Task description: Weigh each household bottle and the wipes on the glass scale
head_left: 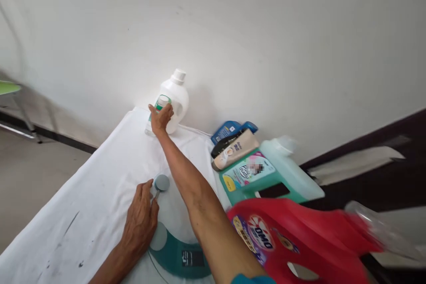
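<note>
A white bottle (176, 93) with a white cap and a green label stands upright by the wall, at the far end of the white cloth. My right hand (162, 117) is closed on its front, thumb on the left of the label and fingers toward the handle hole. Nearer me lies a glass scale (178, 253) with a teal part, round grey discs and a dark display; my right forearm hides part of it. My left hand (141, 215) rests at the scale's left edge beside one disc, fingers stretched out and thumb apart.
Right of the scale stand a red OMO detergent bottle (299, 235), a green jug (246, 182), a beige tube (236, 148) and a blue bottle (226, 131). The white wall (233, 31) rises behind. A green-topped stool (9, 88) is at far left.
</note>
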`<state>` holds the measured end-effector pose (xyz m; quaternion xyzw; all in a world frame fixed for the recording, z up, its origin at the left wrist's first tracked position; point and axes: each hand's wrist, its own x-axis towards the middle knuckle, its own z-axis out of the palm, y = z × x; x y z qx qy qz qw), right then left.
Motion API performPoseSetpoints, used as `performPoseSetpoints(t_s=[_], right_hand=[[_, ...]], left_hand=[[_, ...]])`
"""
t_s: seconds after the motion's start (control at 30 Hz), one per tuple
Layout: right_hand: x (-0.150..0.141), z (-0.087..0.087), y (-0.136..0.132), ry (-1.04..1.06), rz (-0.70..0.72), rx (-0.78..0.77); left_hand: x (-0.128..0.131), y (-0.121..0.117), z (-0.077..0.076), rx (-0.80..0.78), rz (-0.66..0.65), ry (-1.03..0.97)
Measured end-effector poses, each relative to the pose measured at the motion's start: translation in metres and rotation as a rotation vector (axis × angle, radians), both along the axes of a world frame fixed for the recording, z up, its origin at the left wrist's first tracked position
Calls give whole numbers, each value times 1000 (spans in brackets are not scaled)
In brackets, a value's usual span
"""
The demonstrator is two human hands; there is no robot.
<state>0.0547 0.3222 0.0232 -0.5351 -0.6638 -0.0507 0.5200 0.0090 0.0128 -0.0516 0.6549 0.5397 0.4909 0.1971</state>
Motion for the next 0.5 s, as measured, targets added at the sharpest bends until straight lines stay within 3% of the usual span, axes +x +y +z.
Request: performPoseSetpoints(t_s=[0.1,0.2,0.37,0.5], right_hand=[[5,8,-12,50,-146,-37],[23,18,-47,41,-146,-16],[83,36,-163,-43,-44,92],[124,60,-268,-195,-93,186]], left_hand=[[-2,2,1,2,-10,15],[-4,2,2,-13,-6,32],[-7,4,0,-29,-8,67],[-10,6,0,-76,-17,104]])
